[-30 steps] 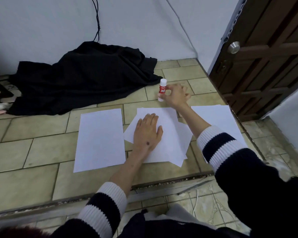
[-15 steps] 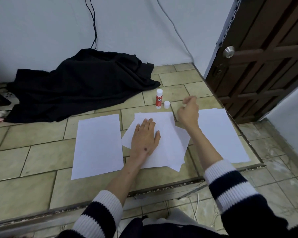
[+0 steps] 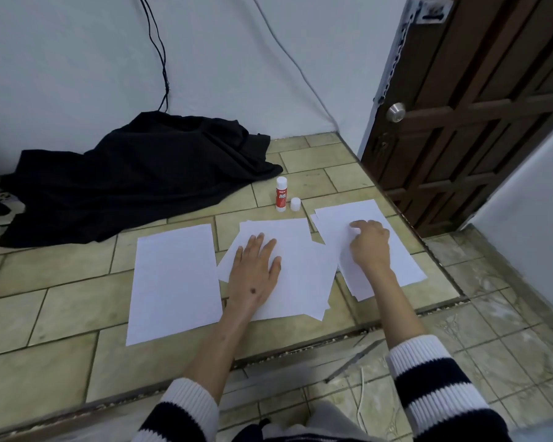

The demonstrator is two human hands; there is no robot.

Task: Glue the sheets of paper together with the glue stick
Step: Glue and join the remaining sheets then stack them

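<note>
On the tiled floor [image 3: 61, 301], the middle sheets [image 3: 300, 269] are being pressed by the flat, open left hand [image 3: 256, 269]. The right stack [image 3: 399, 250] is being touched by the right hand [image 3: 369, 247], fingers curled, grasping nothing. The uncapped glue stick [image 3: 281, 194] is being left upright beside its cap [image 3: 295, 204].

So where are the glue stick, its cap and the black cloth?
glue stick [image 3: 281, 196]: head view, on its red label.
cap [image 3: 295, 204]: head view, on its white side.
black cloth [image 3: 141, 173]: head view, mid-heap.

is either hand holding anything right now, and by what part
Nothing is gripped. The left hand lies flat on the middle white paper sheets; the right hand's fingertips touch the right white paper stack.
</note>
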